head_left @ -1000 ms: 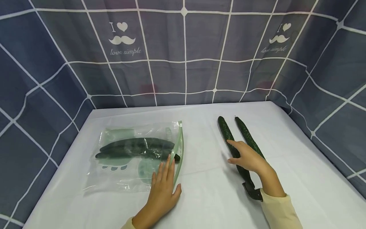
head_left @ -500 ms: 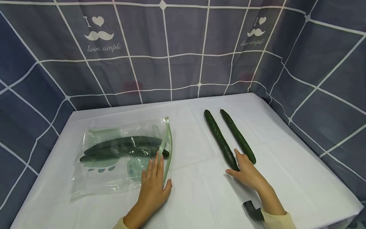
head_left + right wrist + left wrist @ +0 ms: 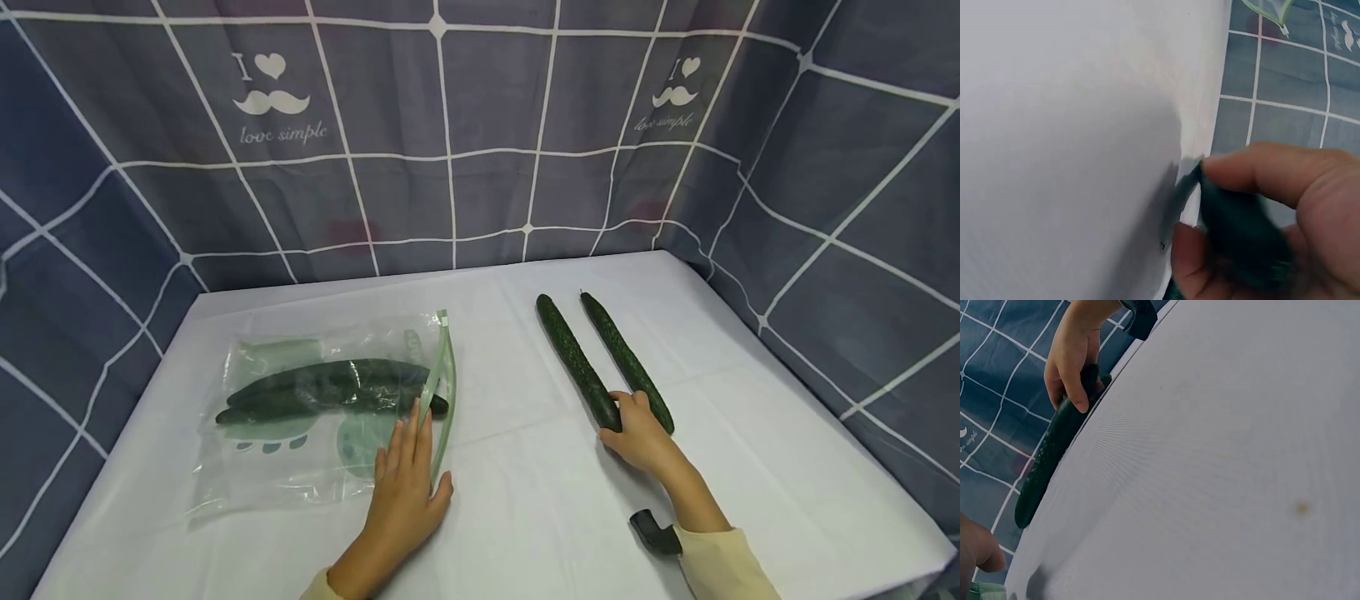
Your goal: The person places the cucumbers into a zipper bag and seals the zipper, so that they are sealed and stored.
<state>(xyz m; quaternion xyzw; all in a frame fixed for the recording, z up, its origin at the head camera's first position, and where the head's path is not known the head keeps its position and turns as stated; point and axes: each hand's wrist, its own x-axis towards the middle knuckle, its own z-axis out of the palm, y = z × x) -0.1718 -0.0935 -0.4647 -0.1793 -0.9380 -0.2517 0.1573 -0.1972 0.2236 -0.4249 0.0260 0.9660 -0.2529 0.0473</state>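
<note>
1. Left on the white-covered table [image 3: 517, 533]: a transparent zip bag [image 3: 300, 471] with green printing lies flat. Inside are what look like two dark cucumbers [image 3: 330, 387], side by side, running roughly left to right. The bag's green zip strip [image 3: 453, 387] forms its right edge, on the side towards the loose cucumbers.

2. At the bag's near right part: my left hand [image 3: 405, 492] rests palm down, fingers straight and close together, thumb apart, fingertips touching the plastic beside the strip.

3. Well to the right of the bag: a long green cucumber [image 3: 576, 362], its long axis slanting from far left to near right. My right hand is much the nearer; the bag lies to its left. I cannot tell whether it is lifted at all.

4. At that cucumber's near end: my right hand [image 3: 641, 433] pinches it between thumb and fingers.

5. Just right of it, almost parallel: a second loose cucumber [image 3: 626, 358]. Its near end lies just beside my right hand; I cannot tell whether they touch.
</note>
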